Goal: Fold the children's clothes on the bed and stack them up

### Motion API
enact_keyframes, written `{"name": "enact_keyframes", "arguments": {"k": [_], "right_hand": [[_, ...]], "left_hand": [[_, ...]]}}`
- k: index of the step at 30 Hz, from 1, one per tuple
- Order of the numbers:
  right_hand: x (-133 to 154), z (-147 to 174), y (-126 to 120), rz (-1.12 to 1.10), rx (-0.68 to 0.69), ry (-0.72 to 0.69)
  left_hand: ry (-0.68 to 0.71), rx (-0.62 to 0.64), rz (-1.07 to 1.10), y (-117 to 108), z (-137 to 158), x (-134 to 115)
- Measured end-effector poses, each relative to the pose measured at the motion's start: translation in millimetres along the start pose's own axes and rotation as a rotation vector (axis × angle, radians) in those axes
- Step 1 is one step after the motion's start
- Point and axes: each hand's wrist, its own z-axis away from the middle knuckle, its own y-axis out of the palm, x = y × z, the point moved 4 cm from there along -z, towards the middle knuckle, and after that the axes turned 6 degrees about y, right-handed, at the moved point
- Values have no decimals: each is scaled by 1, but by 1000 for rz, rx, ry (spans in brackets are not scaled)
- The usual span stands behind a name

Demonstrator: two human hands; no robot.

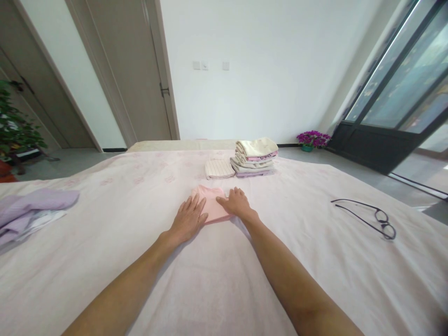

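Observation:
A folded pink garment [215, 207] lies flat on the pale pink bedsheet [210, 289] in front of me. My left hand [189, 217] rests on its left edge, fingers stretched out and spread. On the opposite side, my right hand [238, 204] touches the right edge, its thumb over the cloth and its fingers pointing away from me. Just beyond the garment sits a folded striped cloth [219, 169]. Right beside that stands a stack of folded clothes [255, 158] with a cream piece on top.
A loose lilac garment [38, 207] lies on the bed at far left, over something white. Black-framed glasses [381, 221] rest unfolded at the right. Beyond the bed are a wall, a door [129, 70], purple flowers [313, 138] and a dark-framed glass door [395, 102].

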Motion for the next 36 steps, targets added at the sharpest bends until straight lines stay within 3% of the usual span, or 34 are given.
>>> {"name": "enact_keyframes", "arguments": {"k": [5, 12, 17, 21, 25, 29, 36], "right_hand": [[0, 4, -16, 31, -57, -15], [10, 8, -21, -5, -62, 6], [12, 11, -19, -164, -45, 36], [11, 5, -20, -333, -72, -33], [16, -16, -26, -614, 1, -65], [34, -46, -45, -878, 101, -57], [76, -113, -85, -1032, 71, -79]], "left_hand": [[-20, -1, 13, -5, 7, -6], [-90, -137, 193, -11, 9, 1], [-325, -314, 315, -15, 12, 24], [-495, -407, 408, -14, 13, 53], [-552, -458, 481, -10, 11, 73], [-548, -466, 502, -5, 9, 79], [-529, -462, 500, 2, 8, 81]]}}
